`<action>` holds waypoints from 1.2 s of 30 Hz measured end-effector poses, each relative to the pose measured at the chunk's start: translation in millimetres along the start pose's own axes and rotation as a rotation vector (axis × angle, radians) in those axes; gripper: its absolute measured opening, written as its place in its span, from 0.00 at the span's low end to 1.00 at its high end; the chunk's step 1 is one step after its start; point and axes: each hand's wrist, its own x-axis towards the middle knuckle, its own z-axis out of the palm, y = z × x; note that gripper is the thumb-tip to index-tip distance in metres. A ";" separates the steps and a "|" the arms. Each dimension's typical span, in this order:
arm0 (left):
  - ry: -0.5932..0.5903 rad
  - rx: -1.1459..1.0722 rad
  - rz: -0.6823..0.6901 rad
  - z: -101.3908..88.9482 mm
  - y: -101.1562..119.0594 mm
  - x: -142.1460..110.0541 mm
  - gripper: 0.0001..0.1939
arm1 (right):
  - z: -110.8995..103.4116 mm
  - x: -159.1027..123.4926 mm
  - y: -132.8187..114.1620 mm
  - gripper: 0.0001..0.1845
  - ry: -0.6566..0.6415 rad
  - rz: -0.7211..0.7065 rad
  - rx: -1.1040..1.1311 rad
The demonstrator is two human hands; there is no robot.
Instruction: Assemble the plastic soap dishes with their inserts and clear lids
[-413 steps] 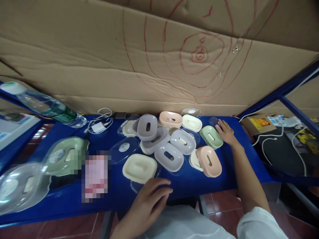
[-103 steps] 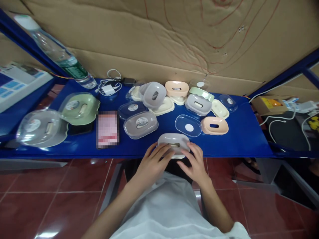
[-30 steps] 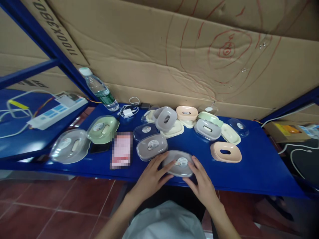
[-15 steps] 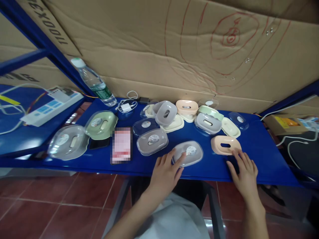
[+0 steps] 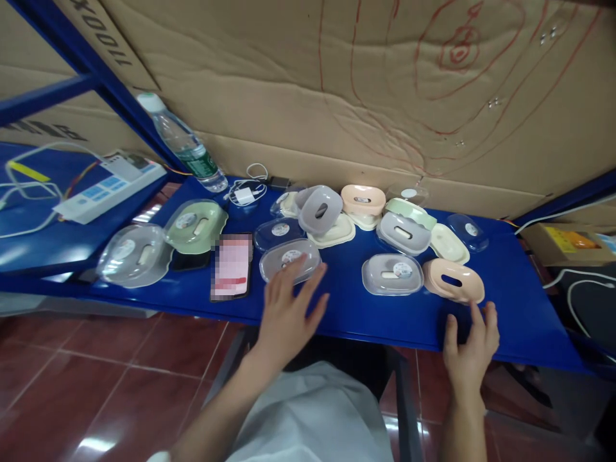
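My left hand point(image 5: 289, 305) is open, its fingers spread over the near side of a grey soap dish with a clear lid point(image 5: 308, 262); I cannot tell if they touch it. To the right lies another grey soap dish under a clear, stickered lid point(image 5: 380, 283), with no hand on it. Beside that one sits a peach soap dish with a drain slot point(image 5: 433, 279). Just in front of the peach dish is my right hand point(image 5: 471, 337), open with its fingers apart and nothing held; its fingertips are close to the dish's near edge.
Behind are loose grey point(image 5: 321, 210), peach point(image 5: 362, 196) and cream dish parts point(image 5: 450, 245). On the left stand a lidded green dish point(image 5: 212, 224), a phone point(image 5: 235, 266), a water bottle point(image 5: 197, 157) and a white charger point(image 5: 244, 196). A cardboard wall point(image 5: 269, 96) closes off the back.
The lidded grey dish under my left hand has shifted right, close to the peach dish, and been let go. My left hand has moved left to another grey dish. My right hand has drawn back slightly.
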 end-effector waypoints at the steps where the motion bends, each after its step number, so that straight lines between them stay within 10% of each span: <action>1: 0.024 0.036 -0.046 -5.1 -11.2 -6.0 0.35 | -0.1 -1.6 -4.9 0.33 0.007 -0.013 0.012; 6: -0.023 0.075 -0.065 -5.3 -38.6 -33.5 0.29 | 7.7 -11.5 -58.5 0.32 -0.097 -0.184 0.151; 14: -0.119 -0.124 0.143 17.9 7.3 -48.6 0.25 | 14.5 -16.0 -136.7 0.36 -0.317 -0.490 0.440; 19: -0.289 -0.280 0.314 18.9 8.3 -38.0 0.30 | 17.4 -8.4 -138.4 0.33 -0.419 -0.453 0.323; 29: -0.199 -0.043 0.076 23.3 -54.7 20.9 0.27 | 21.2 -4.3 -128.4 0.33 -0.437 -0.387 0.267; 36: -0.294 0.111 0.130 51.3 -44.6 54.0 0.28 | 29.4 5.3 -131.6 0.35 -0.418 -0.275 0.221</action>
